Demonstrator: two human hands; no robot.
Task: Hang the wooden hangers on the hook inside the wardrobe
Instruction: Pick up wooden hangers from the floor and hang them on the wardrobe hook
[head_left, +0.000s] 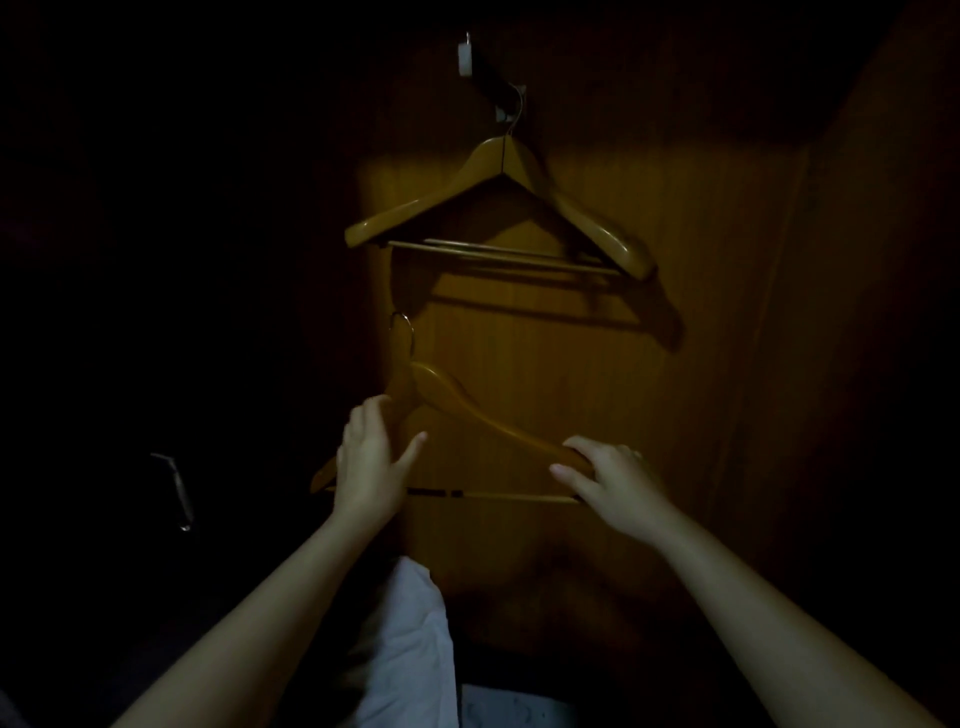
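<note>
One wooden hanger (566, 208) hangs by its wire hook from a small white wall hook (506, 111) on the wardrobe's wooden back panel. A second wooden hanger (483, 421) is held lower down, tilted, its metal hook (402, 327) pointing up at the left. My left hand (369, 467) grips this hanger's left arm near the neck, thumb spread toward the right. My right hand (608, 467) grips the hanger's right end, fingers curled over the wood above the bottom bar.
Another white hook (466, 54) sits higher up on the panel. A metal handle (176, 488) shows in the dark at the left. White cloth (410, 649) lies below between my forearms. The wardrobe's right side wall (857, 312) stands close.
</note>
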